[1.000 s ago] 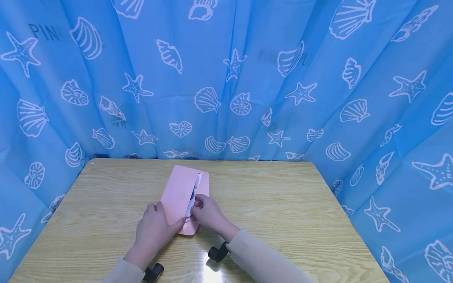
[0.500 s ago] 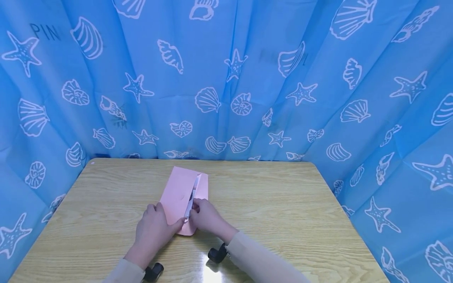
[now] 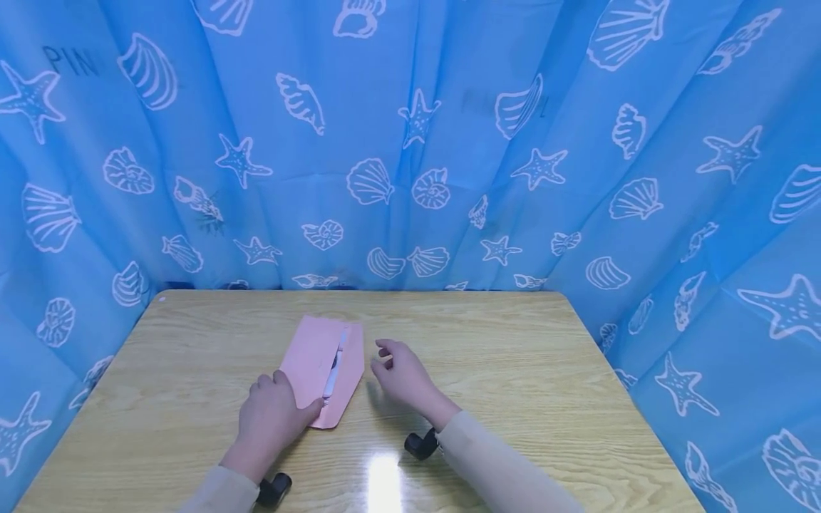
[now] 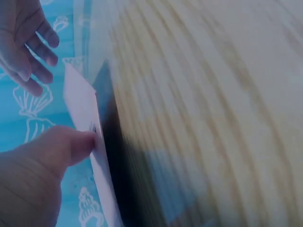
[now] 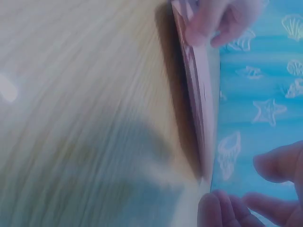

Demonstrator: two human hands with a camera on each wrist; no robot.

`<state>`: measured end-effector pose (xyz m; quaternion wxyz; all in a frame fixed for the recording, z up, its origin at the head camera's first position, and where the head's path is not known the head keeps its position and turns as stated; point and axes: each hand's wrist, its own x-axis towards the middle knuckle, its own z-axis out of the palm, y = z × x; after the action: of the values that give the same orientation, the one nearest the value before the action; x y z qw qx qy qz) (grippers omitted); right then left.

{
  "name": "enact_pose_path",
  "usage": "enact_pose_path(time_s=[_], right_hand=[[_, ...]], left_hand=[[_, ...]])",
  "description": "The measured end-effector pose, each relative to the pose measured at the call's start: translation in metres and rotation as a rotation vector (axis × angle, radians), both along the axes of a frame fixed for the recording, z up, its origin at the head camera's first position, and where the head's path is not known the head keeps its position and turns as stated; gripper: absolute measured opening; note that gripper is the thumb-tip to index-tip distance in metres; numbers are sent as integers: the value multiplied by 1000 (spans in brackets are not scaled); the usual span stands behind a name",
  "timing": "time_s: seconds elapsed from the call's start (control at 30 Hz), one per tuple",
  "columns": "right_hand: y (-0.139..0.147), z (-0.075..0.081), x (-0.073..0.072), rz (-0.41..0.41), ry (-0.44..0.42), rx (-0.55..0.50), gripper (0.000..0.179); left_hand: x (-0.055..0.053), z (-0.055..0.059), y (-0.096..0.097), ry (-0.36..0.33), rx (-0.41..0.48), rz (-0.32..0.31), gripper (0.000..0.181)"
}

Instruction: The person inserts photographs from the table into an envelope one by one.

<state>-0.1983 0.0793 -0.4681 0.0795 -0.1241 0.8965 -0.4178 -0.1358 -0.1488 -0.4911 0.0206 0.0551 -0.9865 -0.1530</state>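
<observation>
A pink envelope (image 3: 306, 362) lies slanted left of the table's middle, its flap (image 3: 351, 370) folded out to the right. White paper with a dark patch (image 3: 331, 385) shows in the long slit beside the flap. My left hand (image 3: 272, 415) holds the envelope's lower left part, the thumb (image 4: 79, 147) on its face near the slit. In the left wrist view the near edge stands over its shadow. To the right of the envelope, my right hand (image 3: 408, 379) is apart from it, fingers loosely bent with nothing in them.
The wooden table (image 3: 513, 399) reaches back to a blue curtain (image 3: 398, 142) printed with white shells and starfish. A black wrist camera (image 3: 274, 490) sits at the left wrist and another black camera (image 3: 421, 445) at the right.
My right hand has let go at the slit and drawn away to the right. The flap now spreads wider. The envelope and left hand have shifted slightly left in view.
</observation>
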Motion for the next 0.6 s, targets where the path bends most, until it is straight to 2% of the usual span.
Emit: enact_pose_path(time_s=[0.23,0.33,0.43,0.53,0.6], right_hand=[[20,-1,-5,-31,5,7,45],[29,-2,-7,-55,72,55,47],[37,-3,-7,-52,240,218,52],[46,-4,-6,-25,473,452,61],[52,-6,-5,-10,594,587,68]], left_hand=[[1,-4,2,1,-62,-4,94],[0,-4,2,3,-49,-11,99],[1,-4,-1,31,-7,-41,103],[4,-5,-7,105,18,-103,105],[6,-5,-12,157,0,-153,107]])
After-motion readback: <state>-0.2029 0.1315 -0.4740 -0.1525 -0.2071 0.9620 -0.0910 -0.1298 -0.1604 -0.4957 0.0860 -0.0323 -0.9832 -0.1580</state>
